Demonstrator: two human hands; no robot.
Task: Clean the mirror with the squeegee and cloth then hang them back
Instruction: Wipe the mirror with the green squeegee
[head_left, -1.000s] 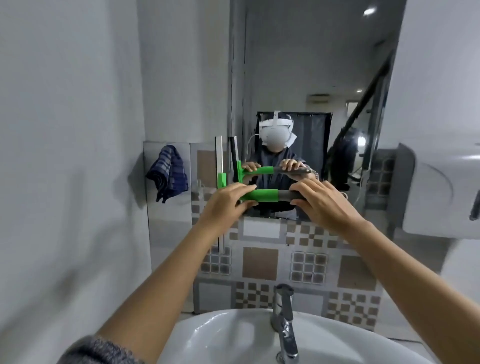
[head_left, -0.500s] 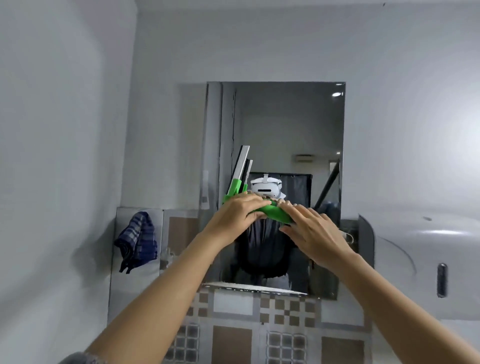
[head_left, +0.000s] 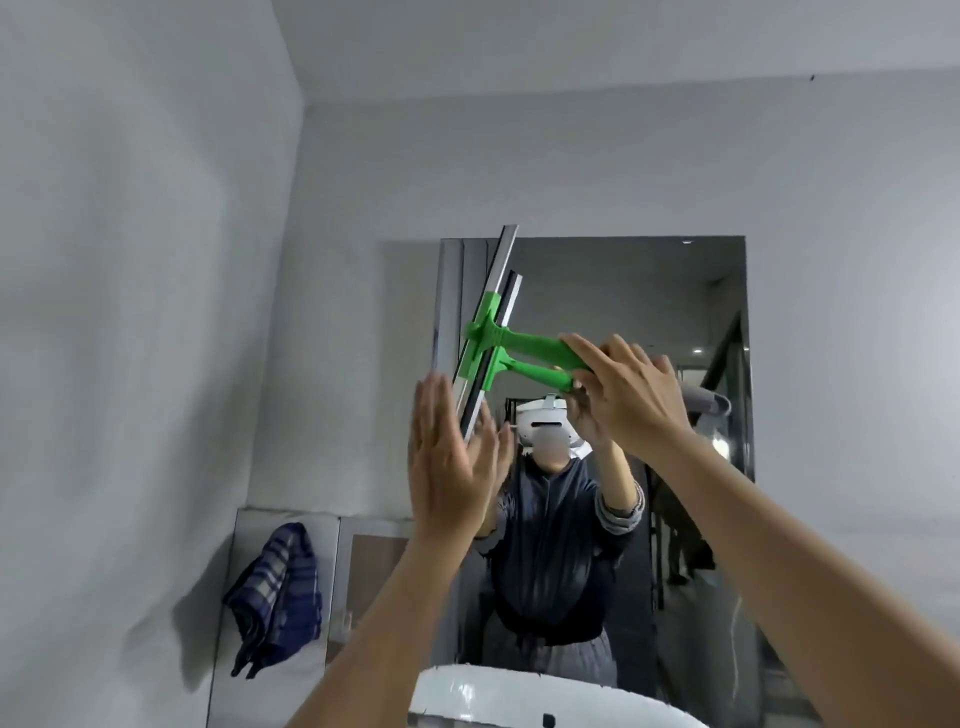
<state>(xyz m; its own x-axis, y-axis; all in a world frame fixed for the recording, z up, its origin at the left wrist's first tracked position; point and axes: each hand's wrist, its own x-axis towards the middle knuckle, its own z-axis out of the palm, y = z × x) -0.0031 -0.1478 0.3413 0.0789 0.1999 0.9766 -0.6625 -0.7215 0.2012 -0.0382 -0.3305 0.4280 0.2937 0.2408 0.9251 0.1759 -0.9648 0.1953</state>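
Right hand (head_left: 631, 395) has its grip closed around the green handle of the squeegee (head_left: 493, 338), fingers wrapped over the far end. The handle runs leftward from that grip to the blade, and the blade's long axis stands nearly upright, tipped a little to the right at the top, lying along the left edge of the mirror (head_left: 623, 291). Its top pokes just above the mirror's upper edge. Left hand (head_left: 449, 467) is flat and spread, holding nothing, palm up beside the blade's lower end; whether it touches, I cannot tell. So the right hand alone drives, and the pull looks set to go rightward across the glass. The cloth (head_left: 278, 597) hangs low on the left wall, well apart from both hands. Compared with half a second ago, the left hand has let go of the squeegee, and the blade stands higher on the mirror.
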